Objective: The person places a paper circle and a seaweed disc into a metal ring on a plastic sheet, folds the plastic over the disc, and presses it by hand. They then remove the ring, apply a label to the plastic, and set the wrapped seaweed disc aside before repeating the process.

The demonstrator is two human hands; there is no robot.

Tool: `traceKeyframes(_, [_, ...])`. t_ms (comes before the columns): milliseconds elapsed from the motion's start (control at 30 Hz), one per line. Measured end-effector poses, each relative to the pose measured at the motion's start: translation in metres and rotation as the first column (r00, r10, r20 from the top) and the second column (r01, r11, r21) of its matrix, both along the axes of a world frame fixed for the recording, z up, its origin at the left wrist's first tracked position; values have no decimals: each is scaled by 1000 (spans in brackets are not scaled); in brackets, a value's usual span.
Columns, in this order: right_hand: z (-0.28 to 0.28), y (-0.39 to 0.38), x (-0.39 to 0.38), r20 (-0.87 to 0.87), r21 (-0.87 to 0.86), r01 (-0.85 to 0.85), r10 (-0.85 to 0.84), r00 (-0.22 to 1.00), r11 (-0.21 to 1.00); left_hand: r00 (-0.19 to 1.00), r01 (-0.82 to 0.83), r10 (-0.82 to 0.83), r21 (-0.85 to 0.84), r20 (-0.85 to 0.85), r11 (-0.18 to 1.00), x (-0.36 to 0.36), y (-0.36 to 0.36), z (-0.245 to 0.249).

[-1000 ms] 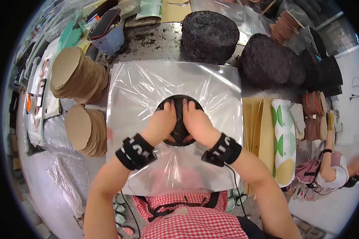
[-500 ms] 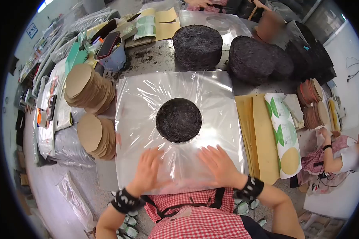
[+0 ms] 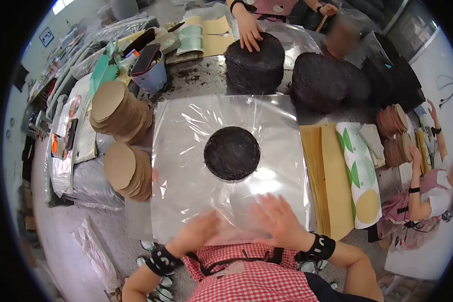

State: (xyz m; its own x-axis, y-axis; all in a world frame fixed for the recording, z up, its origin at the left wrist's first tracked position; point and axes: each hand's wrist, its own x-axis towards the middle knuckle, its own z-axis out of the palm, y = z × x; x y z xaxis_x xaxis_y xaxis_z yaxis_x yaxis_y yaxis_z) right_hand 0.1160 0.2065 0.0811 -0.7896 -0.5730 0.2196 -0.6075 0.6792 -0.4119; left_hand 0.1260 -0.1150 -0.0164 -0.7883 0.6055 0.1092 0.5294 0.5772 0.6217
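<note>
A thin, round black sheet (image 3: 232, 153) with a rough surface lies in the middle of a stack of clear, shiny plastic film (image 3: 180, 133). My left hand (image 3: 198, 232) is over the near left part of the film, its stretched fingers smeared by motion. Over the near right part is my right hand (image 3: 281, 219), its fingers spread and holding nothing. Both hands are nearer to me than the black round, apart from it. Creases and bright glare run across the film around the round.
Brown paper discs (image 3: 120, 163) are stacked on the left. Tall piles of black rounds (image 3: 254, 70) stand at the back, one under a co-worker's hand (image 3: 249, 32). Kraft paper (image 3: 332, 176) and a green-white printed sheet (image 3: 356, 171) lie right. A blue bucket (image 3: 151, 78) holds tools.
My left hand has moved slightly right and toward me; my right hand is a little nearer me. A co-worker's hand has come onto the back pile, and the person at right has reached toward the discs.
</note>
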Motion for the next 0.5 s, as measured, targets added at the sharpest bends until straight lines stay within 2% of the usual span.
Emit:
traceKeyframes(33, [-7,4,-2,-20,103,67,-66,998,992,941,-260,138,400,308,879,-18,-5,-18])
traceKeyframes(100, [-28,12,5,-25,251,98,-95,995,963,953,-301,274,450,127,841,-67,-1,3])
traceKeyframes(133, [-33,16,6,-45,321,123,-115,992,939,892,-137,156,74,-424,988,-98,10,31])
traceKeyframes(233, [-29,33,-3,-58,420,96,-78,995,903,903,-35,-5,-86,-430,996,-128,68,26])
traceKeyframes(267, [-2,32,-8,-112,212,148,-126,986,966,887,-97,49,-81,-459,992,-130,78,16])
traceKeyframes(300, [46,25,-13,-149,-14,194,-194,970,981,916,-126,94,-57,-390,990,-135,80,17])
traceKeyframes(333, [72,19,-15,-159,-240,235,-277,948,942,944,-146,127,-40,-306,988,-135,83,17])
traceKeyframes(400, [70,-2,-6,13,-426,-70,84,996,902,958,-242,242,20,-153,970,-125,88,20])
traceKeyframes(433, [46,-22,2,154,-466,-182,282,947,866,939,-333,336,52,-70,942,-119,92,15])
traceKeyframes(467, [10,-37,5,255,-513,-302,478,840,804,900,-434,436,90,-10,897,-123,95,13])
traceKeyframes(500, [-24,-41,1,230,-384,-262,367,901,885,844,-535,534,127,46,835,-129,96,14])
